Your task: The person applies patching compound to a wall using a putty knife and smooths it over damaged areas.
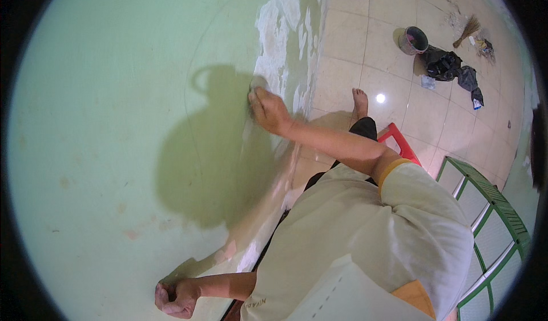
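My right hand is at the pale green wall, its fingers closed on a small pale, flat piece. The piece lies against the wall beside a white patch of bare or filled surface; its kind is not clear. Lower down, my left hand is near the wall with its fingers curled in. Whatever it holds, if anything, is hidden in the curled fingers. A large shadow of my head and arm falls across the wall.
A red plastic stool stands beside my leg on the tiled floor. Farther off are a bucket, black plastic bags and a straw broom. A green metal frame with pale panels is at the right.
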The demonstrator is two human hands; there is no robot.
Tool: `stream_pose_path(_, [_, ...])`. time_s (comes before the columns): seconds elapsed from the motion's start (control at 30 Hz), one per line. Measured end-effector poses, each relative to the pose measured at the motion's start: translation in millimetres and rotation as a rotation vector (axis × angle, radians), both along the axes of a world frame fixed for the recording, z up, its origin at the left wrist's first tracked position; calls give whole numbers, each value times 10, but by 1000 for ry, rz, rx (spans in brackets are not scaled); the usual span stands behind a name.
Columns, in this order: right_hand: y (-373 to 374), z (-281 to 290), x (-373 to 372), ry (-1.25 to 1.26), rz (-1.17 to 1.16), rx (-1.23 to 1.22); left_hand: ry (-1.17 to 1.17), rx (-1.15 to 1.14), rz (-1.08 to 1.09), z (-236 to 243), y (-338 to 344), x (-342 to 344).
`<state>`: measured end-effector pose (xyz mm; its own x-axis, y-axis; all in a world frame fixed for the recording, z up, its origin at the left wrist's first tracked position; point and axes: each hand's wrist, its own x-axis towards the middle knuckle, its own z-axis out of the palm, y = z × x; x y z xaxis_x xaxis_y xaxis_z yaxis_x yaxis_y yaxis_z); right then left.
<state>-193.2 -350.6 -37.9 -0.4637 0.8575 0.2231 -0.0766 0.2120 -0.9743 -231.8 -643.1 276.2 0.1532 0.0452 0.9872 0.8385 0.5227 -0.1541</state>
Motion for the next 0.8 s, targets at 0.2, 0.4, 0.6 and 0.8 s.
stream_pose_path(0.2, [1749, 242, -390, -125, -392, -27, -36, -15, -58, 21, 8, -48])
stream_pose_path(0.4, [652, -181, -280, 8, -317, 226, -49, -11, -21, -8, -4, -94])
stream_pose_path(0.6, [621, -101, -147, -27, -120, 59, -47, 1, -40, 25, -29, -68])
stream_pose_path(0.8, [1687, 108, -358, -92, -363, -63, -26, -47, 46, 32, 8, -24])
